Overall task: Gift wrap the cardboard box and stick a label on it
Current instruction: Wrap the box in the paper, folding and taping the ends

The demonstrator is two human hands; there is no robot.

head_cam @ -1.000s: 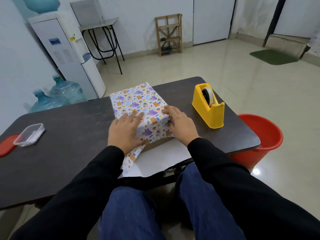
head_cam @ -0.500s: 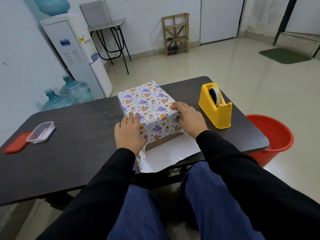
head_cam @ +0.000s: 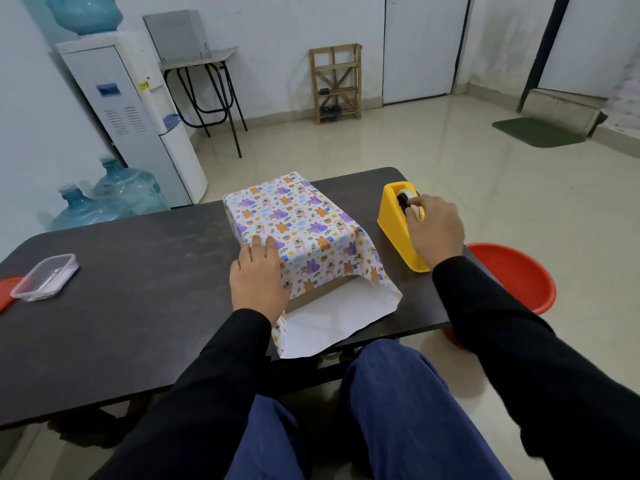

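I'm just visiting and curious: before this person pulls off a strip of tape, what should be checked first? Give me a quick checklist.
1. Left hand flat on the wrapping paper, pinning it to the top of the box: ok.
2. Right hand at the tape roll in the yellow dispenser: ok.
3. Tape end actually pinched: cannot tell, the fingers hide it.
4. The dispenser standing upright on the table beside the box: ok.
5. Near end of the box closed: not ok, cardboard shows and the white flap lies open on the table.
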